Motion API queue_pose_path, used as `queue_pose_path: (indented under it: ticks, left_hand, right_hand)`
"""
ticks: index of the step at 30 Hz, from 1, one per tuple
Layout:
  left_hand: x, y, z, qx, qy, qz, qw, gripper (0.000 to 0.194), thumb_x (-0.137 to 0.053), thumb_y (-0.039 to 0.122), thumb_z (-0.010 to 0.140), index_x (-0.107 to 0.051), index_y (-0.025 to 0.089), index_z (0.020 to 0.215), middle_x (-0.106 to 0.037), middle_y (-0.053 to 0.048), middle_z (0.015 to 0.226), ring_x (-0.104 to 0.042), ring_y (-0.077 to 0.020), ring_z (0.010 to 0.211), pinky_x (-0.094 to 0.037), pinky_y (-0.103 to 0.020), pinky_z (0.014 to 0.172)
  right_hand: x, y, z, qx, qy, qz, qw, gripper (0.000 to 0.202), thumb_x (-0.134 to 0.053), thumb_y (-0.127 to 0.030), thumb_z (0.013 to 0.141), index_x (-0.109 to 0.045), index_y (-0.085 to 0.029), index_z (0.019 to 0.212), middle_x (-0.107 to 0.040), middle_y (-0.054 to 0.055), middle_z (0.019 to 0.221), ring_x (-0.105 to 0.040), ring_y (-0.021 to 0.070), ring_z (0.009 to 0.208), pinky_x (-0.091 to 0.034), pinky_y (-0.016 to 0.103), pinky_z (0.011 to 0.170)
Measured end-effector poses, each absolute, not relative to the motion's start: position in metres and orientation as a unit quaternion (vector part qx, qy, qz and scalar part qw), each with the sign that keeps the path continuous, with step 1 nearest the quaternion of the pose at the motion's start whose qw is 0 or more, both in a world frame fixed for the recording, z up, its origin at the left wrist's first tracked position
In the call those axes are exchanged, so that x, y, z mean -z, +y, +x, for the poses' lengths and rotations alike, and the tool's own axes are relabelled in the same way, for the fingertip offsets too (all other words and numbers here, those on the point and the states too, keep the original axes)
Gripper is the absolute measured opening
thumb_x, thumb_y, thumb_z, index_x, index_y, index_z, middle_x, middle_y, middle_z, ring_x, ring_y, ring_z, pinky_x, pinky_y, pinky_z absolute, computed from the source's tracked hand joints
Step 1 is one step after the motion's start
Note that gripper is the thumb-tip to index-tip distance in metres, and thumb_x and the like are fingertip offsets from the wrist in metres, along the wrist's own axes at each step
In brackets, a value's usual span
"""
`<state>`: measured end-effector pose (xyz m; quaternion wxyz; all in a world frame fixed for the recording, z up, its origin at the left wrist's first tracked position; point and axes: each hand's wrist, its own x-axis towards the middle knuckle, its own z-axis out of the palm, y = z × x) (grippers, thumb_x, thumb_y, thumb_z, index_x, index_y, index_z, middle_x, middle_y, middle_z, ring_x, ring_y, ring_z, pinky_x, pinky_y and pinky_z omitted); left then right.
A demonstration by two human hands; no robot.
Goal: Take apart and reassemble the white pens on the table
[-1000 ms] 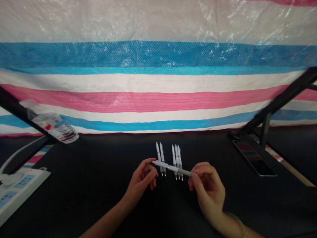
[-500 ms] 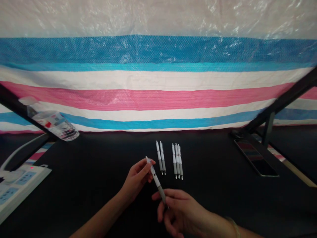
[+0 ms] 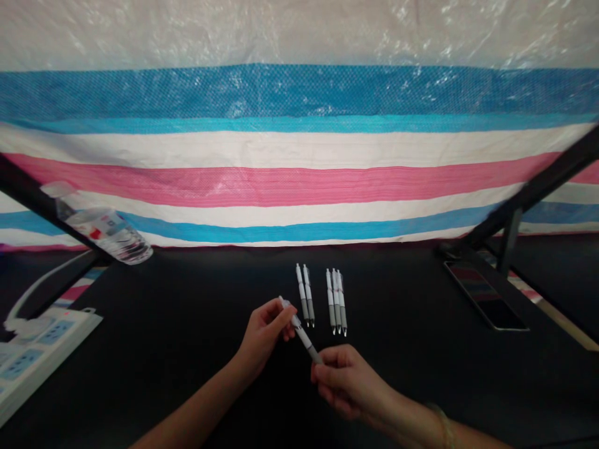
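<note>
A white and grey pen [image 3: 304, 337] slants between my two hands above the black table. My left hand [image 3: 267, 330] pinches its white upper end between thumb and fingers. At the lower end, my right hand [image 3: 346, 381] grips the grey part, and its fingertips hide the tip. Beyond my hands lie pens of the same look, side by side with their tips toward me: a pair of pens [image 3: 306, 295] and, just to their right, a group of three pens [image 3: 336, 302].
At the left edge is a white power strip [image 3: 49, 349] with a cable plugged in. A clear plastic bottle [image 3: 112, 236] leans behind a black bar. A phone [image 3: 486, 295] lies at the right by a black support [image 3: 510, 240]. A striped sheet [image 3: 299, 187] hangs behind the table.
My right hand has closed its fingers on the grey end of the pen and moved slightly right and up. The pen has tilted flatter. My left hand has kept its pinch.
</note>
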<state>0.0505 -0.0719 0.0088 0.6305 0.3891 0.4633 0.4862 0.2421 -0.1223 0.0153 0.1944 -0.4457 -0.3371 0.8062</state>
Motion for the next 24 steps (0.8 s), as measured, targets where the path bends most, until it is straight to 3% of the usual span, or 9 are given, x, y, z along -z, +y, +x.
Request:
queue_pose_path:
  ticks: [7, 11, 16, 20, 24]
  left_hand:
    - [-0.013, -0.067, 0.049, -0.49, 0.455, 0.393, 0.631, 0.035, -0.081, 0.046, 0.074, -0.069, 0.014, 0.077, -0.063, 0.0, 0.06, -0.055, -0.0104, 0.053, -0.041, -0.022, 0.049]
    - [-0.01, -0.066, 0.048, -0.489, 0.444, 0.4, 0.635, 0.034, -0.08, 0.046, 0.075, -0.069, 0.014, 0.078, -0.063, 0.0, 0.062, -0.055, -0.011, 0.054, -0.042, -0.022, 0.05]
    - [-0.005, -0.065, 0.047, -0.484, 0.437, 0.402, 0.643, 0.032, -0.078, 0.045, 0.078, -0.068, 0.015, 0.079, -0.062, 0.001, 0.062, -0.055, -0.0103, 0.055, -0.042, -0.022, 0.052]
    - [-0.004, -0.065, 0.047, -0.48, 0.436, 0.417, 0.636, 0.031, -0.077, 0.044, 0.08, -0.068, 0.015, 0.077, -0.061, 0.001, 0.063, -0.053, -0.0099, 0.054, -0.043, -0.022, 0.053]
    - [-0.003, -0.065, 0.046, -0.485, 0.432, 0.407, 0.642, 0.031, -0.077, 0.045, 0.079, -0.068, 0.015, 0.079, -0.062, 0.001, 0.064, -0.054, -0.0106, 0.055, -0.043, -0.022, 0.053]
  right_hand:
    - [-0.004, -0.124, 0.24, -0.866, -0.266, -0.34, 0.253, 0.05, -0.071, -0.055, 0.082, -0.062, -0.011, 0.103, -0.068, 0.006, 0.075, -0.063, 0.0136, 0.057, -0.043, 0.02, 0.045]
    - [-0.001, -0.122, 0.241, -0.884, -0.244, -0.326, 0.231, 0.045, -0.069, -0.054, 0.084, -0.062, -0.012, 0.099, -0.07, 0.006, 0.072, -0.065, 0.0144, 0.056, -0.043, 0.02, 0.046]
    - [-0.007, -0.119, 0.243, -0.889, -0.237, -0.321, 0.224, 0.048, -0.067, -0.054, 0.084, -0.063, -0.011, 0.103, -0.074, 0.012, 0.083, -0.068, 0.0161, 0.064, -0.045, 0.02, 0.047]
    - [-0.01, -0.117, 0.244, -0.89, -0.265, -0.312, 0.199, 0.038, -0.076, -0.04, 0.079, -0.059, -0.012, 0.1, -0.074, 0.011, 0.086, -0.07, 0.0172, 0.068, -0.044, 0.02, 0.05]
    - [-0.008, -0.114, 0.244, -0.894, -0.248, -0.314, 0.2, 0.047, -0.068, -0.053, 0.084, -0.06, -0.01, 0.102, -0.075, 0.015, 0.089, -0.071, 0.0196, 0.071, -0.044, 0.021, 0.048]
